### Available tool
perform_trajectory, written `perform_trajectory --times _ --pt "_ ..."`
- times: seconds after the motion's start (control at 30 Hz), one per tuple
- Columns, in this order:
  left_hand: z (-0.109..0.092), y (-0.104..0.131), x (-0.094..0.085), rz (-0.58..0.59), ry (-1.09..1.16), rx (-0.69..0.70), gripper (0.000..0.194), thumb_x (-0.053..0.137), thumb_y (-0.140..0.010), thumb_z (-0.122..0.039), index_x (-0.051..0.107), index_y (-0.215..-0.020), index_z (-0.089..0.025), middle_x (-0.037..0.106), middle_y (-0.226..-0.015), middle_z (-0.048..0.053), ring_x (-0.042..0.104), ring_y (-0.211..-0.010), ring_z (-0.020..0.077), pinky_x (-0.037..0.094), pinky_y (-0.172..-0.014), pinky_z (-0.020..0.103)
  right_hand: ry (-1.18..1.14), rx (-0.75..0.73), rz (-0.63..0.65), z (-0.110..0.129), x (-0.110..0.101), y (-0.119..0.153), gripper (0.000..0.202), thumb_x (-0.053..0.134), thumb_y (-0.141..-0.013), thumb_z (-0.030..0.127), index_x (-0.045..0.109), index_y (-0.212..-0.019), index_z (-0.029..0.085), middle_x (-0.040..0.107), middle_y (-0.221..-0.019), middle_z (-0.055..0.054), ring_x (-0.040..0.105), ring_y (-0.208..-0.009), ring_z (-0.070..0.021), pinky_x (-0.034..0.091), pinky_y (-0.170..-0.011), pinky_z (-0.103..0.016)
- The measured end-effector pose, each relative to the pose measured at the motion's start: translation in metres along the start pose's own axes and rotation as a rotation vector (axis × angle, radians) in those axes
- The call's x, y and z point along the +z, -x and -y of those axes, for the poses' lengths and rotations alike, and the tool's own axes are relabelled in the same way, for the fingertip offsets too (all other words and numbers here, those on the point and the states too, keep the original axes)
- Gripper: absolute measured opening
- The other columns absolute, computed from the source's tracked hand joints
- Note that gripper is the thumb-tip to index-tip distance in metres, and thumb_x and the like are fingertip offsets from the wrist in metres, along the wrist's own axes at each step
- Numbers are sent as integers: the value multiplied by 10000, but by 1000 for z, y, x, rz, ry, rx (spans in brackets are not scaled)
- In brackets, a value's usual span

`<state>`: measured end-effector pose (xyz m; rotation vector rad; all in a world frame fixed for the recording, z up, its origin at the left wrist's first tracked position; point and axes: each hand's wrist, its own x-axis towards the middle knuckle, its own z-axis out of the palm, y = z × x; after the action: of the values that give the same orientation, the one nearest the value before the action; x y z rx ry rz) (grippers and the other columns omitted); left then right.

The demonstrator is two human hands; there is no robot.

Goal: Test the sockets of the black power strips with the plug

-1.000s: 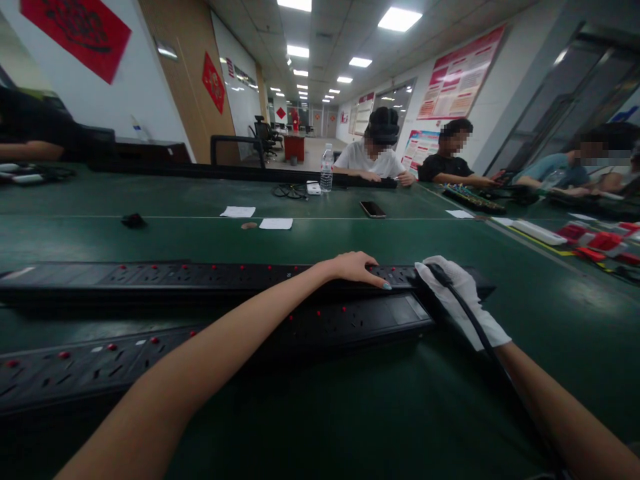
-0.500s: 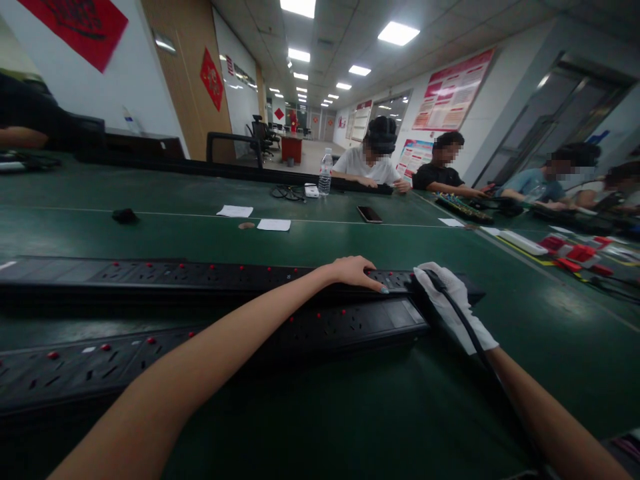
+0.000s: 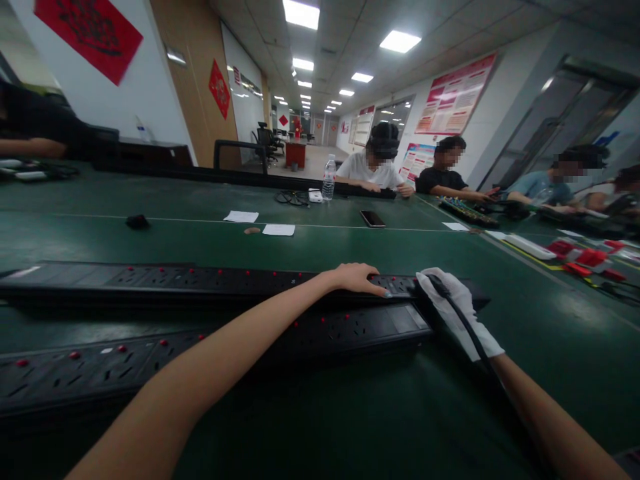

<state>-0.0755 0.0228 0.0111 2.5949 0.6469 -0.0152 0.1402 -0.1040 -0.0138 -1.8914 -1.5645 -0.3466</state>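
Note:
Two long black power strips with red buttons lie on the green table. Across the far power strip [image 3: 230, 279] my bare left hand [image 3: 356, 277] is curled, its thumb on the near side and its fingertips hidden behind. My right hand [image 3: 453, 303], in a white glove, closes round a black plug [image 3: 439, 285] at the right part of that strip. From the plug a thick black cable [image 3: 473, 337] runs down along my right forearm. The prongs are out of sight. Nearer to me lies the second power strip [image 3: 370, 323], partly covered by my left forearm.
Beyond the strips are white papers [image 3: 241, 217], a phone [image 3: 373, 219], a small black object [image 3: 137, 221] and a water bottle [image 3: 329, 178]. Red and white parts [image 3: 583, 257] lie at the right. Several people sit at the far side, one in a white shirt [image 3: 373, 170].
The view has shifted slightly, so everything sits a little lower and further right. Both hands keep the same places on the far strip and the plug.

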Motion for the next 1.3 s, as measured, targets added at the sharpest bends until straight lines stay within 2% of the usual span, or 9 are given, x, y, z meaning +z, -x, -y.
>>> perform_trajectory --times 0.3,0.47,0.57,0.73,1.03,1.3 --pt "-2 4 -1 -15 9 21 820 396 -618 -806 472 -1218 -251 540 -1215 72 509 -1068 288 399 -840 372 7 -48 -2 0 -2 -2 311 485 -791 525 607 -877 252 628 -796 -23 591 -741 -181 447 -678 -293" --pt "-1 1 0 -25 45 19 829 439 -616 -783 468 -1228 -224 526 -1230 96 499 -1073 300 391 -837 378 71 -200 171 -2 -15 -9 290 524 -763 529 574 -850 257 618 -821 -22 581 -756 -188 443 -669 -291" --pt "1 -3 -1 -3 86 44 762 487 -635 -725 508 -1184 -198 551 -1196 80 520 -1045 261 393 -827 322 85 -224 245 -4 -19 -12 280 515 -770 528 560 -857 266 609 -804 -16 571 -724 -176 434 -633 -274" --pt "3 -10 -4 64 154 91 656 518 -675 -622 556 -1115 -137 602 -1098 66 557 -976 204 399 -785 248 114 -168 201 -5 -15 -10 279 484 -785 530 558 -833 265 600 -746 -11 557 -667 -165 412 -587 -263" --pt "4 -15 -9 144 189 14 812 566 -595 -642 463 -1223 -137 496 -1260 106 490 -1102 242 386 -865 284 102 -190 242 -5 -16 -11 293 463 -798 534 557 -830 258 602 -757 -18 560 -686 -165 408 -603 -264" --pt "2 -12 -11 214 247 55 709 523 -652 -613 486 -1195 -159 523 -1237 70 481 -1121 221 367 -909 284 -1 -254 274 -5 -22 -11 258 491 -804 484 574 -918 267 623 -843 -27 574 -757 -176 439 -671 -292"
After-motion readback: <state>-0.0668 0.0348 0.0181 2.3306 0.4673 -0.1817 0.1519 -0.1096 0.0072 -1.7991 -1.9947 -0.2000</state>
